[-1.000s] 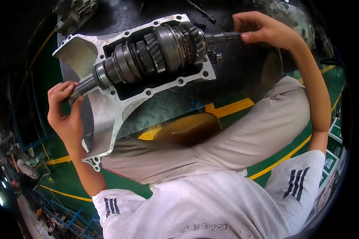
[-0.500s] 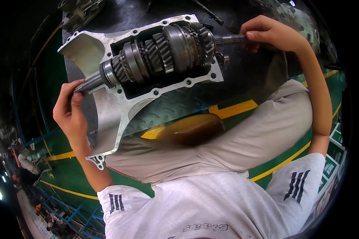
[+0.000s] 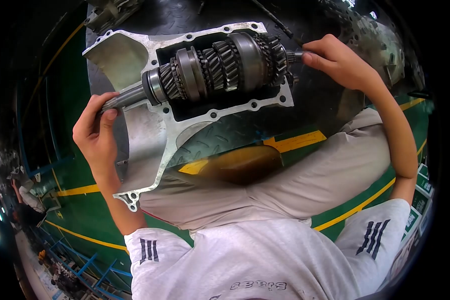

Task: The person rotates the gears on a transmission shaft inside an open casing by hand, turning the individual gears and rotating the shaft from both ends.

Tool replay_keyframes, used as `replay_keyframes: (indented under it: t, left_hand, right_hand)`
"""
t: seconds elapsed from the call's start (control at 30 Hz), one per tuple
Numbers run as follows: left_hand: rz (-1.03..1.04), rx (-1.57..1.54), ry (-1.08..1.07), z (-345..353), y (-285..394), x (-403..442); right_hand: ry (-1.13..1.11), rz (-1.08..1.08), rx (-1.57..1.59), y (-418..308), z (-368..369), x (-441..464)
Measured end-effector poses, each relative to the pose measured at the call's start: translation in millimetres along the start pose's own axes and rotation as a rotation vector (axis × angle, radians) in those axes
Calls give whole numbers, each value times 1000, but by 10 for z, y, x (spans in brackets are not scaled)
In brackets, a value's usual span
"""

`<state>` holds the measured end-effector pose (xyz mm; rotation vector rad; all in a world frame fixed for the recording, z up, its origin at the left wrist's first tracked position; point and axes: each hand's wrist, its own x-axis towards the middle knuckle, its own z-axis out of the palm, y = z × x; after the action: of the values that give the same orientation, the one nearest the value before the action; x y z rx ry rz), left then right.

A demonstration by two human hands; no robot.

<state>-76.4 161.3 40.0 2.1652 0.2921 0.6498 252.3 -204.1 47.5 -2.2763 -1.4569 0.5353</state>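
A steel gear shaft (image 3: 215,67) with several gears and rings lies lengthwise over the open cavity of a silvery metal housing (image 3: 172,125). My left hand (image 3: 97,135) pinches the plain shaft end at the left between thumb and fingers. At the right, my right hand (image 3: 340,62) grips the splined shaft end, thumb on the near side. Below that end, a second short shaft tip (image 3: 292,80) sticks out past the housing edge. How deep the gears sit in the cavity cannot be made out.
The housing rests on a dark tread-plate table (image 3: 205,142). Behind it lie a thin rod (image 3: 272,19) and another casting (image 3: 110,14). More metal castings (image 3: 380,45) stand at the back right. A brown round seat (image 3: 245,162) is under the table edge. Another person (image 3: 30,197) is far left.
The housing and shaft appear further right in view. The shaft has shifted rightward relative to my right hand, which now holds it nearer the gears. Both hands keep their hold.
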Motion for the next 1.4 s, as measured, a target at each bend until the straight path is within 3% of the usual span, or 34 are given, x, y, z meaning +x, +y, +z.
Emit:
replay_keyframes:
  t: [0.13, 0.2, 0.23, 0.3, 0.37, 0.47, 0.53, 0.63, 0.83, 0.93, 1.03, 1.1, 1.23, 1.4]
  left_hand:
    - [170, 70, 46, 90, -41, 57]
    - [256, 62, 94, 119, -11, 68]
    - [218, 53, 86, 113, 13, 64]
    - [177, 46, 79, 101, 3, 65]
    - [234, 22, 91, 112, -57, 72]
    - [252, -22, 113, 138, -122, 65]
    - [241, -43, 109, 123, -144, 55]
    - [251, -76, 96, 130, -185, 82]
    - [257, -112, 106, 113, -196, 69]
    - [235, -108, 87, 74, -213, 62]
    - [175, -160, 15, -10, -220, 87]
    - [109, -175, -23, -106, -218, 109]
    - [-34, -267, -121, -197, -182, 152]
    - [-75, -284, -88, -181, -228, 78]
  right_hand:
    - [-141, 165, -62, 24, -77, 101]
    - [-173, 385, 225, -73, -121, 117]
    - [-174, 385, 225, -70, -162, 101]
    - [-122, -62, 120, -10, -271, 35]
    - [-233, 196, 131, 41, -460, 10]
    - [-213, 204, 315, 176, -500, -99]
    - [-87, 106, 387, 302, -403, -143]
    - [-65, 225, 535, 140, -361, -209]
    - [-35, 185, 498, 220, -339, -304]
    - [-141, 338, 662, 264, -351, -239]
    - [-182, 505, 574, 127, -445, -177]
    - [-82, 246, 585, 158, -458, -242]
    - [-157, 268, 541, 250, -466, -224]
    - [-103, 302, 633, 131, -422, -241]
